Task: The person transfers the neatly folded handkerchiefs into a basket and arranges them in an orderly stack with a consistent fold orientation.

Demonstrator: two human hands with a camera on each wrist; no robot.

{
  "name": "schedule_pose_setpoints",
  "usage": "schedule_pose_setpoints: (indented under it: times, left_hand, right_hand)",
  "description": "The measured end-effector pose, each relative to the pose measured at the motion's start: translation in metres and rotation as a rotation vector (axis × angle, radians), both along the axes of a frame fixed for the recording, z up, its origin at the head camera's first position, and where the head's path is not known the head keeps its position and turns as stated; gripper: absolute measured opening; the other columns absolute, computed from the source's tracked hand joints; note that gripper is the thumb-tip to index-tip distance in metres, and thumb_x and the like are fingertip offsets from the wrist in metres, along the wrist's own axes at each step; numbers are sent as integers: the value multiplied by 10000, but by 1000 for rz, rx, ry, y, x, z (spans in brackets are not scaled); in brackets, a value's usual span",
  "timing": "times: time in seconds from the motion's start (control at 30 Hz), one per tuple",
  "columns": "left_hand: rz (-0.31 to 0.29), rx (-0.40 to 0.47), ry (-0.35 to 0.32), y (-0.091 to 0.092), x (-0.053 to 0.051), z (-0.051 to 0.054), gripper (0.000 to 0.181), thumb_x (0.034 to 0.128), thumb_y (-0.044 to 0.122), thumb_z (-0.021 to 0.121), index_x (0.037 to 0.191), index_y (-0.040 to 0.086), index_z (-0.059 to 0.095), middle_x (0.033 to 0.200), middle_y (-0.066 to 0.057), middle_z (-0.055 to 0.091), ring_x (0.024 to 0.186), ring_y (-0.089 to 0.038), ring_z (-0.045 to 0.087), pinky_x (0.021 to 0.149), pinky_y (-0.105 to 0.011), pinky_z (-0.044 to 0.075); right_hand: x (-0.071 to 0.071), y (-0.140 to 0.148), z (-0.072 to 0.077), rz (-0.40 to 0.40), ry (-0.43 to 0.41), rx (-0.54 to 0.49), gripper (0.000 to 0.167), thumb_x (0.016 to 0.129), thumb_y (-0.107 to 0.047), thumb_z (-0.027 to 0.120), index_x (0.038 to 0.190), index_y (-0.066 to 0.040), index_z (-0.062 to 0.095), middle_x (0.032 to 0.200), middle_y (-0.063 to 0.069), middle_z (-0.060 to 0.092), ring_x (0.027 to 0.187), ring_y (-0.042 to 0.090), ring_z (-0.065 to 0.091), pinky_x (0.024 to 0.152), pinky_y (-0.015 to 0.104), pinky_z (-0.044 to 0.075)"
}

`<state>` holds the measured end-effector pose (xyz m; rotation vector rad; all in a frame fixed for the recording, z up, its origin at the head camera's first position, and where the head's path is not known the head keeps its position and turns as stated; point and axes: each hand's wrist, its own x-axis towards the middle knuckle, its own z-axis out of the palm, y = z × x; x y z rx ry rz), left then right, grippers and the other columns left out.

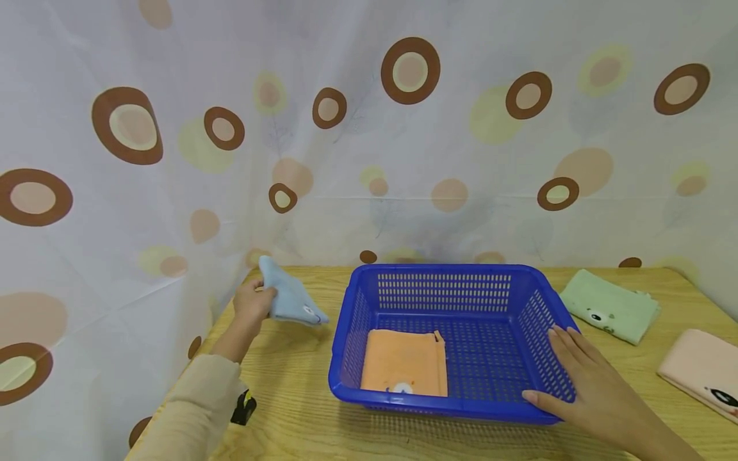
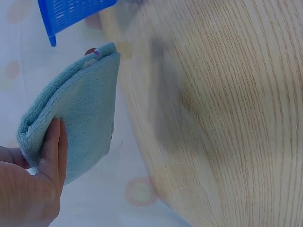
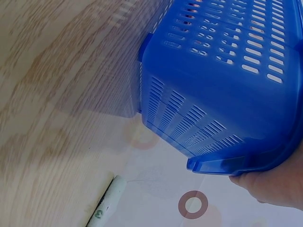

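My left hand (image 1: 254, 301) pinches a folded light-blue towel (image 1: 291, 294) by one edge, thumb on one side and fingers on the other. The towel hangs above the table, left of the blue plastic basket (image 1: 444, 404), and a small stitched face shows near its lower corner. In the left wrist view the layered folds of the towel (image 2: 85, 104) are plain. My right hand (image 1: 605, 390) rests on the basket's near right corner, fingers fairly straight across the side rim and thumb at the front rim. Inside the basket, on the left, lies a folded orange towel (image 1: 403, 358).
A folded green towel (image 1: 611, 307) lies right of the basket, and a folded pink towel (image 1: 703, 371) is nearer the right edge. Beside my left sleeve is a small black-and-yellow object (image 1: 244, 408). A patterned curtain (image 1: 357, 147) hangs behind the wooden table (image 1: 288, 410).
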<state>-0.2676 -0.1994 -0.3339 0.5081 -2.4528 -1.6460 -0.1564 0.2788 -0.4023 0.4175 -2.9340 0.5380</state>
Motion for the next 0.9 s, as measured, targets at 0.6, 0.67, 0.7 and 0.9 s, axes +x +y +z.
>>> schedule_pose_setpoints:
  times: [0.6,0.67,0.7,0.9]
  left_hand:
    - [-43,44,10,-5,10,17,528,905,79,432,1401,-70,327,1360,-308,427,1199,-419,491,896,-370,521]
    - [-54,71,11,-6,11,20,537,915,83,425,1420,-50,301,1383,-299,407,1221,-416,473,953,-411,483]
    - [-59,83,10,-6,12,21,541,921,87,420,1430,-39,285,1396,-294,393,1233,-412,463,974,-427,464]
    - [-58,116,14,-8,16,25,546,937,87,416,1447,-20,252,1426,-277,360,1267,-395,433,1009,-450,426]
  right_hand:
    - [0,0,-1,-2,-4,-6,995,835,-526,589,1443,102,115,1498,329,108,1408,432,-71,1111,437,-211]
    - [1,-1,-1,-3,1,-6,994,834,-526,590,1444,101,116,1496,330,114,1409,431,-69,1107,411,-224]
    - [1,-1,-1,-4,5,-4,996,833,-526,591,1444,101,117,1496,330,119,1410,429,-68,1102,387,-235]
    - [1,-1,0,1,38,1,993,826,-515,606,1441,104,131,1490,333,141,1416,420,-58,1068,261,-271]
